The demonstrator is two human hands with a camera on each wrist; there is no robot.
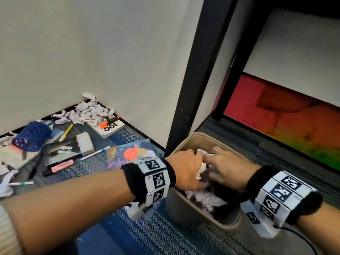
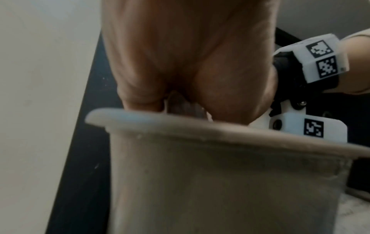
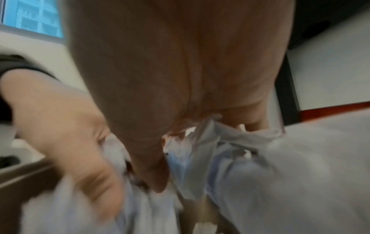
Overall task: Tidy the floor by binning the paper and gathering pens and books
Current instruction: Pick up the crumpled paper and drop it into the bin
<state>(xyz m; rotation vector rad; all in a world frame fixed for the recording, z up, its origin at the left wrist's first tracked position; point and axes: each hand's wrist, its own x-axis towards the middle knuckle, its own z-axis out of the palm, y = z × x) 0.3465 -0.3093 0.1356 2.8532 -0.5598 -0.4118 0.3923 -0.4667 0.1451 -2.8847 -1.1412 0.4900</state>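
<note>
A tan bin [image 1: 184,142] stands on the carpet by a black post, with crumpled paper [image 1: 206,196] inside. Both hands are over its mouth. My left hand [image 1: 185,170] curls round a wad of paper [image 1: 201,168] from the left. My right hand [image 1: 226,170] grips the same bundle from the right. In the left wrist view the left hand [image 2: 190,63] dips behind the bin's rim [image 2: 200,131], fingers hidden. The blurred right wrist view shows the right hand [image 3: 180,95] bunching pale paper [image 3: 230,150].
In the far corner lies a pile of crumpled paper [image 1: 88,112]. Books [image 1: 128,153] [image 1: 108,128] [image 1: 62,151], an orange highlighter [image 1: 109,122], a pink one [image 1: 58,167] and pens [image 1: 95,152] [image 1: 65,132] [image 1: 21,183] lie scattered on the carpet. The black bed post [image 1: 193,80] rises behind the bin.
</note>
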